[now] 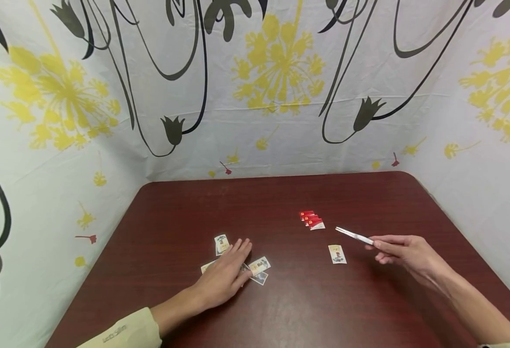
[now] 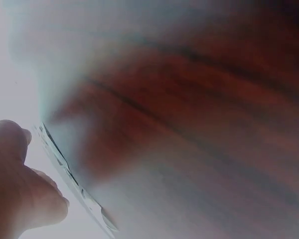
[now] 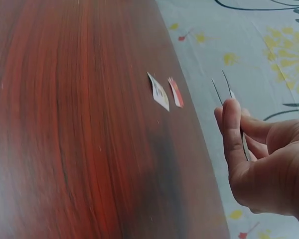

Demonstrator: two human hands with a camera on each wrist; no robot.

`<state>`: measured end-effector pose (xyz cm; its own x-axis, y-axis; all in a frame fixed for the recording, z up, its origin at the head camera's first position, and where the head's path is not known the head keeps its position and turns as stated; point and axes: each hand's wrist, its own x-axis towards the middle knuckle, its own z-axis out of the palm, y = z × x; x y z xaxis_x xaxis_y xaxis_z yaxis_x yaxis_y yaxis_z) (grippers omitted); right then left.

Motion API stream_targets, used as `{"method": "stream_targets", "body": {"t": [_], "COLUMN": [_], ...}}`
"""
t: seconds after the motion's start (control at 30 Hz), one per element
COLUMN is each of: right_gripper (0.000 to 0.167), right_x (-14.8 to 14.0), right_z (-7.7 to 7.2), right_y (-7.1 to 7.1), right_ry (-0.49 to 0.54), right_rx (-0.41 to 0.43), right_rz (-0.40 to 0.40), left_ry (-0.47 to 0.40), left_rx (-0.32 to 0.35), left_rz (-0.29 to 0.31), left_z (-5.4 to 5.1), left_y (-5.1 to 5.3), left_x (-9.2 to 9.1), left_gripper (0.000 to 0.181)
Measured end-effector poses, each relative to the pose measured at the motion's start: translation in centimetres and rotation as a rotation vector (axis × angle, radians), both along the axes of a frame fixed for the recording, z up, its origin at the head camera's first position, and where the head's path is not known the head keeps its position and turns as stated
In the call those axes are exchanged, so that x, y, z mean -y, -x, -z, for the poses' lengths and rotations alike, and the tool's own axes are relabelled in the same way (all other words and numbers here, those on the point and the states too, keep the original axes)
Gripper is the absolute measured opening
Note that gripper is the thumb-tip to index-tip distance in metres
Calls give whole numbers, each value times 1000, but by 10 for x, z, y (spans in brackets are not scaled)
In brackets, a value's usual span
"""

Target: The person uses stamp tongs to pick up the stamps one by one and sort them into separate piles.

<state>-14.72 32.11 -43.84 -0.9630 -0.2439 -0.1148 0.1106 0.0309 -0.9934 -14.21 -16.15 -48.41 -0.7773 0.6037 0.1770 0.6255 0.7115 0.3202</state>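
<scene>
My left hand (image 1: 222,280) lies on several small stamps, fingers extended. A stamp (image 1: 222,244) shows beyond the fingers, and a cream stamp (image 1: 260,265) overlaps a greyish stamp (image 1: 261,278) by the thumb. Others are partly hidden beneath the hand. In the left wrist view, thin stamp edges (image 2: 72,174) appear beside the blurred fingers. My right hand (image 1: 404,253) pinches silver tweezers (image 1: 354,235), held above the table with tips apart and nothing between them. Left of the tweezers lies a lone yellowish stamp (image 1: 337,254). The right wrist view also shows the tweezers (image 3: 227,89).
Several red-and-white stamps (image 1: 312,220) lie overlapped in a fanned row, farther back than the lone stamp. Everything rests on a dark red-brown wooden table (image 1: 220,203). A white cloth with floral print (image 1: 255,140) hangs around the table's far and side edges.
</scene>
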Motion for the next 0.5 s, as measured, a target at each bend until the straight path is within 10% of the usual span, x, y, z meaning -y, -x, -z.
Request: {"method": "stream_targets", "body": {"t": [0.5], "right_gripper": [38], "right_x": [55], "right_z": [-1], "right_y": [-5], "right_ry": [-26], "right_rx": [110], "right_rz": [-140], "left_ry": [23], "left_rx": [5], "left_rz": [-10], "left_z": [-4], "left_y": [-13], "left_x": [24], "left_gripper": [73]}}
